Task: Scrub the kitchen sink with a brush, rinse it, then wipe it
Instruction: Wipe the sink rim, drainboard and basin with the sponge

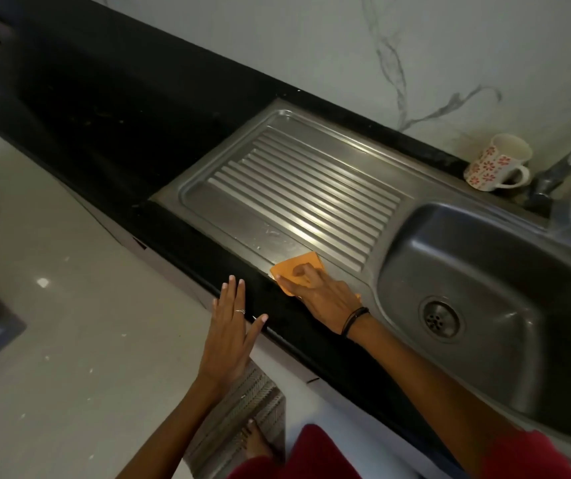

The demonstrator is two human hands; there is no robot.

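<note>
wiping underway: right hand [325, 295] presses orange cloth [296, 267] on drainboard [297, 188] front edge, left hand [230, 326] flat and empty above counter [180, 229]; next, sweep toward basin [505, 271].

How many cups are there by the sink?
1. A white cup with red flowers stands on the black counter behind the sink, next to the tap. More could be out of view to the right.

No text, label, brand or number can be read anywhere; the mug [496, 163] bears only a red flower pattern
</note>
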